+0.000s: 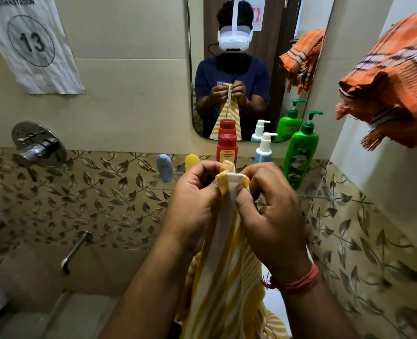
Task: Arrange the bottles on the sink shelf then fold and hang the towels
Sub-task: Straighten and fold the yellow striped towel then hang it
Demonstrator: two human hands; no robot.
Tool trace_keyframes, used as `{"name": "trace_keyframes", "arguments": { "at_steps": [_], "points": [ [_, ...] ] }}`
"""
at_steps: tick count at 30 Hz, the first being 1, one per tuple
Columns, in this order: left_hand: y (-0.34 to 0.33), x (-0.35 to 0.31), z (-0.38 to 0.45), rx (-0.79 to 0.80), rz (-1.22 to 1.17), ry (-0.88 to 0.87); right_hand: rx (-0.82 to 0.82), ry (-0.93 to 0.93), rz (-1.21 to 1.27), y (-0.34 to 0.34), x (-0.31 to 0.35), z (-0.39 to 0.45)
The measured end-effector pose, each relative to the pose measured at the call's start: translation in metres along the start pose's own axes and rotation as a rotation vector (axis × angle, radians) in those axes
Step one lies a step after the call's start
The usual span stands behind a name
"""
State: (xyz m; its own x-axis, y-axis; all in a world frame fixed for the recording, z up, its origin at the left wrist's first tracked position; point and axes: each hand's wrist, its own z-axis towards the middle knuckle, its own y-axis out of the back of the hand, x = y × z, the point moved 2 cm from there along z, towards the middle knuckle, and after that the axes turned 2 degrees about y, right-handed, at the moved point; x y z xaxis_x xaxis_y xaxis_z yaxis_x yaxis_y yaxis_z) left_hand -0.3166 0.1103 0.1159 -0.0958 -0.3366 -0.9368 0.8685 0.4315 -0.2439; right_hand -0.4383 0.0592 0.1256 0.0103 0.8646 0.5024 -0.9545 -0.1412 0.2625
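Note:
A yellow and white striped towel (227, 277) hangs down in front of me. My left hand (192, 204) and my right hand (271, 211) pinch its top corners together at chest height. On the glass shelf (158, 185) behind my hands stand a blue bottle (164, 167), a yellow bottle (191, 160), a red bottle (227, 148), a white pump bottle (263, 149) and a green pump bottle (300, 155). An orange checked towel (393, 86) hangs bunched at the upper right.
A mirror (251, 69) above the shelf reflects me and the towels. A round shower mixer (37, 145) and a spout (75, 250) are on the left wall. A paper sign marked 13 (31, 42) hangs at the top left.

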Motion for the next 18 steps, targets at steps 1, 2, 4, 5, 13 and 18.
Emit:
{"name": "trace_keyframes", "arguments": {
  "at_steps": [1,2,4,5,13,18],
  "points": [
    [-0.002,0.002,-0.001,-0.006,0.002,0.001,0.007,-0.027,0.04,0.0,-0.002,-0.001],
    [-0.003,0.003,-0.002,-0.011,0.007,0.001,0.015,-0.07,0.086,0.001,-0.005,-0.002],
    [-0.006,0.006,-0.005,-0.021,0.013,-0.003,0.032,-0.161,0.172,0.003,-0.012,-0.005],
    [-0.007,0.007,-0.006,-0.03,0.01,-0.005,0.039,-0.195,0.208,0.004,-0.013,-0.006],
    [-0.019,0.017,-0.016,-0.045,0.023,-0.024,-0.087,-0.235,0.254,0.005,-0.011,-0.012],
    [-0.024,0.02,-0.022,-0.067,0.024,-0.078,-0.156,-0.274,0.266,0.008,-0.007,-0.016]
  ]
}}
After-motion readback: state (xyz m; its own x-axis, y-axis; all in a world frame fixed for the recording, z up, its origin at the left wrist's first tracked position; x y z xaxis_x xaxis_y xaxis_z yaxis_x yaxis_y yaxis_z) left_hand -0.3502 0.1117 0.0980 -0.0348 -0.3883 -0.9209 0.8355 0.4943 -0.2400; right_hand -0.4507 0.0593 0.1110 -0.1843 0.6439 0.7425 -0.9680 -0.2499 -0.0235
